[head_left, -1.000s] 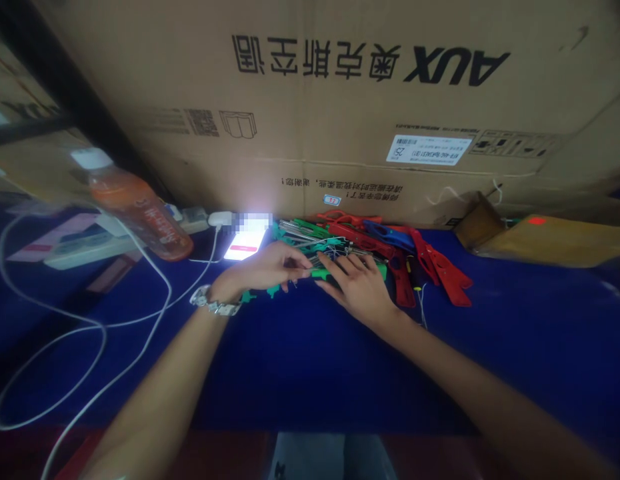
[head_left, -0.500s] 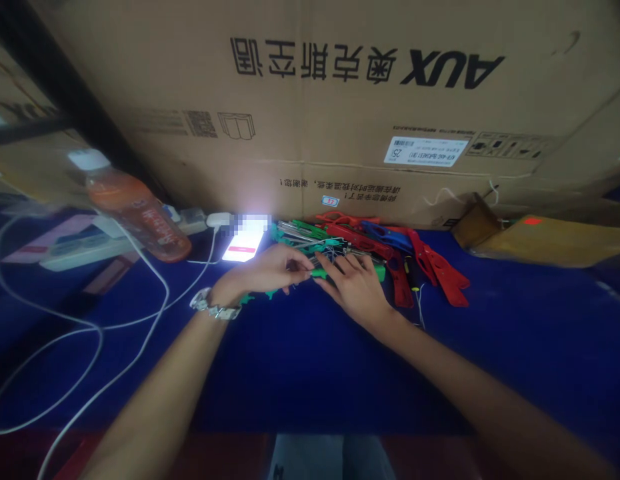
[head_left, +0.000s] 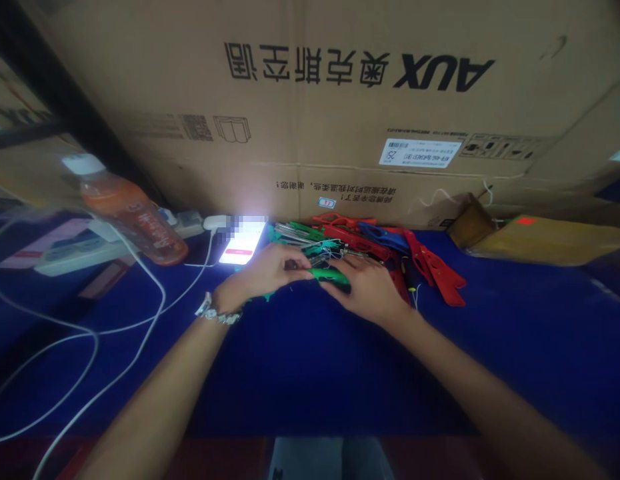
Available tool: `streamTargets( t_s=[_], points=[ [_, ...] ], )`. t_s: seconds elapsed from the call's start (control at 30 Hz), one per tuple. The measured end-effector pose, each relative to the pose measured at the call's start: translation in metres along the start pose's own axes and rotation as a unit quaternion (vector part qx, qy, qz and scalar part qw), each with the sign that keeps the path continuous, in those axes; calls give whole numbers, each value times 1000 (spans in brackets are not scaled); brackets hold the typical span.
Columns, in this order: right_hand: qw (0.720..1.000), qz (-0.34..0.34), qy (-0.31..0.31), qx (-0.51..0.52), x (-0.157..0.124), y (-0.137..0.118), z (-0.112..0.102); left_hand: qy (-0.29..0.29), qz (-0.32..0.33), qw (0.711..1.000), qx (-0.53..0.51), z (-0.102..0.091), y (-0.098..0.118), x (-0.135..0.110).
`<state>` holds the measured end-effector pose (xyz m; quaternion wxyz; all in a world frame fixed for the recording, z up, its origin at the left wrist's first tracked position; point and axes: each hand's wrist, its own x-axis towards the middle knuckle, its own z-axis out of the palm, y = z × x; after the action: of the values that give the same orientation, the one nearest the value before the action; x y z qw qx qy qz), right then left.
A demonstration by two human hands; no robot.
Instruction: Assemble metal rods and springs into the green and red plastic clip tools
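A pile of red, blue and green plastic-handled tools (head_left: 390, 250) lies on the blue table cloth against a big cardboard box. My right hand (head_left: 367, 288) curls its fingers round a green-handled tool (head_left: 330, 275) lifted slightly from the pile's near edge. My left hand (head_left: 263, 270), with a metal watch on its wrist, pinches the left end of the same green tool, fingertips together. Thin white threads trail from the tools.
A lit phone (head_left: 243, 241) lies left of the pile, plugged into a white charger and cable (head_left: 140, 267). An orange drink bottle (head_left: 127, 210) leans over a power strip (head_left: 75, 250). The AUX cardboard box (head_left: 310, 107) walls the back; brown packets (head_left: 540, 240) lie right.
My right hand went from lying flat on the pile to closing round the green tool and drawing it slightly towards me. My left hand stayed pinched at its end.
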<state>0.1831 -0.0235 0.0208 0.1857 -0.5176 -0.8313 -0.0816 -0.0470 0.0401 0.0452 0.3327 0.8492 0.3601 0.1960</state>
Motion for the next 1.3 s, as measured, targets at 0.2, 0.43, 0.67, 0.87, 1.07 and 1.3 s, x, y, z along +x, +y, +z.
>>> streamTargets(
  t_s=[0.2, 0.43, 0.67, 0.87, 1.07, 1.3],
  points=[
    [974, 21, -120, 190, -6, 32, -24, -4, 19, 999, 42, -10, -1, -2],
    [906, 76, -144, 392, -5, 31, -16, 90, 92, 978, 165, -13, 7, 3],
    [798, 211, -79, 558, -4, 20, -8, 483, 105, 866, 78, 20, 31, 7],
    [733, 205, -48, 647, -4, 3, -2, 279, -16, 911, -303, 55, 33, 19],
    [660, 209, -75, 718, -7, -2, 0, 149, -3, 864, -480, 54, 41, 15],
    [614, 200, -89, 758, -8, -4, 5, 173, -11, 855, -489, 59, 42, 17]
  ],
)
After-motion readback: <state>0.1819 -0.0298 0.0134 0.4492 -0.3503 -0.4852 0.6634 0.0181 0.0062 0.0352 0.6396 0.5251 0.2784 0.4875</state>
